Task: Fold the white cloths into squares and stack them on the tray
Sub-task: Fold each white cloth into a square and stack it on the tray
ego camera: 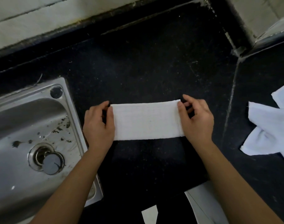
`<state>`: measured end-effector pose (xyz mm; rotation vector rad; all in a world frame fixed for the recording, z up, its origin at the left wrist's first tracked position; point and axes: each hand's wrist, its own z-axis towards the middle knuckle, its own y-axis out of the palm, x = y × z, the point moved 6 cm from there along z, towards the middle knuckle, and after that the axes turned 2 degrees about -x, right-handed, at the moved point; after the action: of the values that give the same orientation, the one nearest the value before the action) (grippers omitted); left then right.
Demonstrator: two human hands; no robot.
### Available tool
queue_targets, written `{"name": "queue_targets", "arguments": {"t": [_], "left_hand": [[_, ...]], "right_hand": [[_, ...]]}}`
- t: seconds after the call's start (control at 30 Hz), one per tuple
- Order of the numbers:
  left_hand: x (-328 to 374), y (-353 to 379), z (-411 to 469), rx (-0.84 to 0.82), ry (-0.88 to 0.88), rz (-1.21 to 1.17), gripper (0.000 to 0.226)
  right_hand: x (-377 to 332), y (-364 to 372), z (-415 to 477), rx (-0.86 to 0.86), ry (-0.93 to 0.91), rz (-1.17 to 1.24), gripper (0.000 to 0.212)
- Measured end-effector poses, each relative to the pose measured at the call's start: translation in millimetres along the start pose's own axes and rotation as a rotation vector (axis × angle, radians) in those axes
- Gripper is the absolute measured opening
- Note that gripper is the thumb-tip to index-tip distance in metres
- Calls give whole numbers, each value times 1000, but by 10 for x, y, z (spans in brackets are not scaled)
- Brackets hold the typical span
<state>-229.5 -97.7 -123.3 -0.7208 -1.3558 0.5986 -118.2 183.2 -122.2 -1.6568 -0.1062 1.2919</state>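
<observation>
- Holding a white cloth (147, 121) by its two short ends, a person works at a black tabletop (146, 62). The cloth lies flat as a long band at the middle of the tabletop, between the hands.
- The left hand (97, 125) grips the left end, thumb on top and fingers (104, 105) curled at the edge. The right hand (197, 120) pinches the far right corner between thumb and forefinger, its other fingers loosely curled.
- The cloth looks light, soft and limp, with no stiffness of its own. Lifted by one corner it would likely sag out of line, so both corners of a short end are the sensible places to take hold.
- Judging by its shape, one more fold, end to end, should make a square.
- Loose white cloths (270, 126) lie heaped at the right, well apart, and a steel sink (25, 126) sits to the left. No tray is in view.
</observation>
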Motion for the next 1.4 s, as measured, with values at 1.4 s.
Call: {"name": "queue_targets", "arguments": {"t": [1.4], "left_hand": [[1409,686,15,-615,894,498,76]], "right_hand": [[-43,-192,-704,-213,233,-236,36]]}}
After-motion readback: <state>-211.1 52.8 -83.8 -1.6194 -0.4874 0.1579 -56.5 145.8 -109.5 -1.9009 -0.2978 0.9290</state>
